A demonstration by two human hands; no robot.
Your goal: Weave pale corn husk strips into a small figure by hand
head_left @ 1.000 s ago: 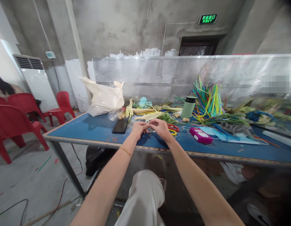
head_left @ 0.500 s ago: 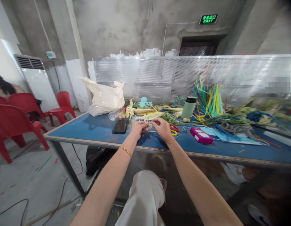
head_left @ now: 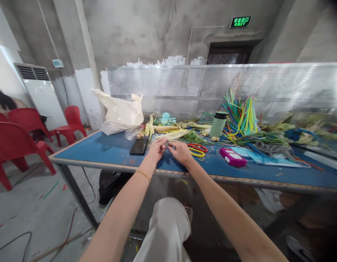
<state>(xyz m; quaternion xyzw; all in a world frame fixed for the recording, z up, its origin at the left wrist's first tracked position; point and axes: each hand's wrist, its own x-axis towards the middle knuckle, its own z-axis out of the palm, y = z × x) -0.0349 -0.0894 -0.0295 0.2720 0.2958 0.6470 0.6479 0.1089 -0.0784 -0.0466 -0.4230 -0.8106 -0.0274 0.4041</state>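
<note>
Left hand [head_left: 157, 148]: bare, with a thin gold beaded bracelet [head_left: 143, 175] on the wrist. The fingers are bent and bunched up over the front part of the long blue table with a pale wood edge [head_left: 93, 151]. I cannot tell if they pinch something.
Right hand [head_left: 181, 152]: bare too, fingers curled, tips pointing at the left fingertips and just beside them. I cannot tell if these pinch something either; the spot is too small and blurry.
Behind the hands: a long, pale yellow-green leafy husk [head_left: 176, 135] lies on the table, just past the fingertips. I cannot tell if they touch it.
Left side: a flat black phone [head_left: 139, 146] lies near the left hand. Farther back sits a big cream plastic bag [head_left: 121, 114].
Right side: red and yellow loop-shaped handles [head_left: 201, 147] lie just beside the right hand. Behind them is a feathery green leaf bunch [head_left: 195, 137]. A pale green bottle with a black lid [head_left: 217, 126] stands upright. A small purple box with a white patch [head_left: 232, 157] lies flat, well apart from the hand.
</note>
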